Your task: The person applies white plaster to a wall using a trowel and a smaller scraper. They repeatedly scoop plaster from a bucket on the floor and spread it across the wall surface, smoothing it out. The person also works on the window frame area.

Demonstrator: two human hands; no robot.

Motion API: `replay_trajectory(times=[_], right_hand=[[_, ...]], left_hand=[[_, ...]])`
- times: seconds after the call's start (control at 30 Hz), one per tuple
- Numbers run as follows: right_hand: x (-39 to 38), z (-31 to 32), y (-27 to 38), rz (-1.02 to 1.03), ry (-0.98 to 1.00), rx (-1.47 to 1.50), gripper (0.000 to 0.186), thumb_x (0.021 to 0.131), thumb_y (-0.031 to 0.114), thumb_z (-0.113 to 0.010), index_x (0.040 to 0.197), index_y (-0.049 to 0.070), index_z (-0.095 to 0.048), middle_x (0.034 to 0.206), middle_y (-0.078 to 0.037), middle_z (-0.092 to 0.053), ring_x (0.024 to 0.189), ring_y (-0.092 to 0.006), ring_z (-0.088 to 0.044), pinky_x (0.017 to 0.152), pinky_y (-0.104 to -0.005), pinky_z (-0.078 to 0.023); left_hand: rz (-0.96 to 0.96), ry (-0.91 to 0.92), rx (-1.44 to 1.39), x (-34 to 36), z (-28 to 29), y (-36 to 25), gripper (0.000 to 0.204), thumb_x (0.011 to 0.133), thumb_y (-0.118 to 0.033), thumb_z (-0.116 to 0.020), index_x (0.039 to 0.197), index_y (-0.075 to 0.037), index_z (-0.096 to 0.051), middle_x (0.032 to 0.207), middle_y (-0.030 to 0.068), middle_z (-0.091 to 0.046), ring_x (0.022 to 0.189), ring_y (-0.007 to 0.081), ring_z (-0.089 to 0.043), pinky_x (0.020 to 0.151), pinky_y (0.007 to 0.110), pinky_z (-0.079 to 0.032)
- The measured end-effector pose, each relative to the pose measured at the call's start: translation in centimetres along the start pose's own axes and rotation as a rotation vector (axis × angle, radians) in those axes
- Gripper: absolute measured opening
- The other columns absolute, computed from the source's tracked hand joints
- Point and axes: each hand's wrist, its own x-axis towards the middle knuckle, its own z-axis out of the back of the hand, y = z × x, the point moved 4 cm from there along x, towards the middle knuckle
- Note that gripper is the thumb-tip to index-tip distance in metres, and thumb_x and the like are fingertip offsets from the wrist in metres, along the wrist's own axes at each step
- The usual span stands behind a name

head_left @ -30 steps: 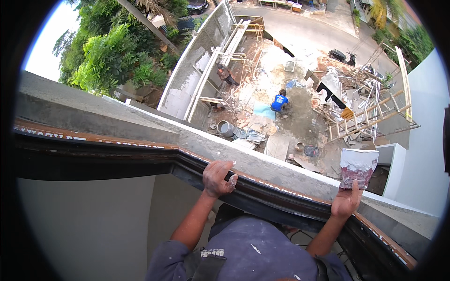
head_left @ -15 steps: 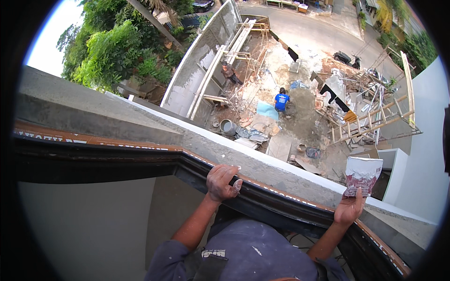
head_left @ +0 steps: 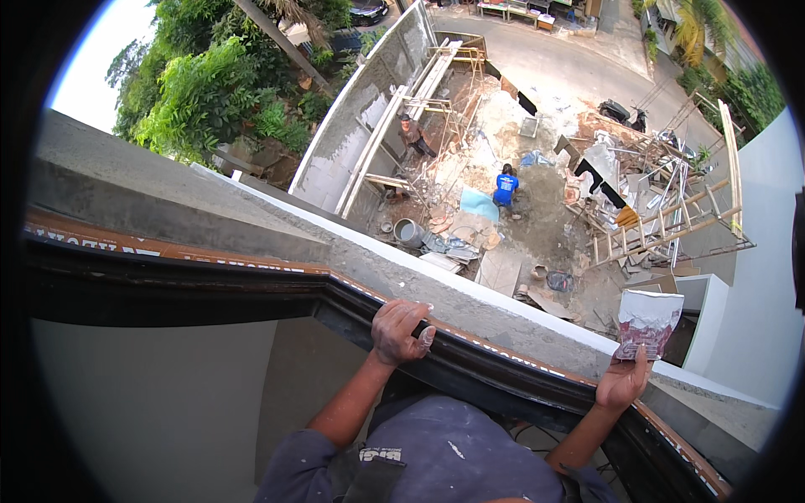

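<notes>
I lean out over a dark window frame point(head_left: 251, 285) set in a grey concrete ledge point(head_left: 470, 289). My left hand point(head_left: 399, 329) grips the top edge of the frame, fingers curled over it and dusted with white. My right hand point(head_left: 622, 381) is raised at the right end of the ledge and holds a small white and reddish sheet or pouch point(head_left: 646, 323) upright, pinched from below. My grey sleeves and shirt point(head_left: 453, 457) fill the bottom of the view.
Far below lies a building yard with rubble, a grey wall point(head_left: 356, 126), timber scaffolding point(head_left: 662, 226) and a bucket point(head_left: 408, 232). One person in blue point(head_left: 505, 186) crouches there; another person point(head_left: 412, 134) stands by the wall. Trees point(head_left: 210, 92) rise at the left.
My view has shifted slightly. My left hand has slid a little right along the frame, and my right hand with the sheet has edged rightward and downward.
</notes>
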Motion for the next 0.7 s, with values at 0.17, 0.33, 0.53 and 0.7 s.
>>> replay_trajectory(times=[0.17, 0.33, 0.53, 0.7], right_hand=[[-0.04, -0.27, -0.05, 0.009, -0.029, 0.004, 0.040, 0.098, 0.012, -0.054, 0.136, 0.004, -0.047, 0.128, -0.007, -0.059, 0.113, -0.0191, -0.058, 0.094, -0.0334, -0.046], [-0.08, -0.41, -0.01, -0.012, -0.010, 0.000, 0.039, 0.098, 0.012, -0.053, 0.136, 0.004, -0.047, 0.126, -0.007, -0.060, 0.111, -0.0195, -0.060, 0.093, -0.0333, -0.047], [0.02, -0.50, -0.08, -0.006, -0.003, 0.008, 0.037, 0.099, 0.012, -0.053, 0.135, 0.004, -0.048, 0.125, -0.007, -0.061, 0.111, -0.0192, -0.060, 0.092, -0.0340, -0.047], [-0.05, -0.69, -0.20, -0.008, -0.021, -0.012, 0.035, 0.099, 0.012, -0.053, 0.133, 0.005, -0.049, 0.124, -0.007, -0.061, 0.110, -0.0181, -0.059, 0.091, -0.0330, -0.047]], left_hand=[[0.007, 0.003, -0.011, -0.04, -0.03, 0.17, 0.033, 0.090, -0.033, -0.062, 0.093, -0.001, -0.067, 0.078, 0.0117, -0.066, 0.072, 0.0290, -0.066, 0.071, 0.039, -0.053], [0.004, 0.010, 0.004, -0.03, -0.04, 0.16, 0.032, 0.090, -0.033, -0.062, 0.094, -0.001, -0.068, 0.080, 0.0121, -0.067, 0.074, 0.0287, -0.067, 0.073, 0.039, -0.053], [0.017, 0.021, -0.003, 0.08, -0.02, 0.24, 0.033, 0.090, -0.033, -0.062, 0.094, -0.001, -0.068, 0.081, 0.0125, -0.067, 0.075, 0.0285, -0.067, 0.073, 0.039, -0.053], [0.017, 0.028, -0.001, 0.09, 0.15, 0.41, 0.032, 0.090, -0.032, -0.062, 0.094, -0.001, -0.068, 0.080, 0.0123, -0.067, 0.075, 0.0286, -0.067, 0.073, 0.039, -0.053]])
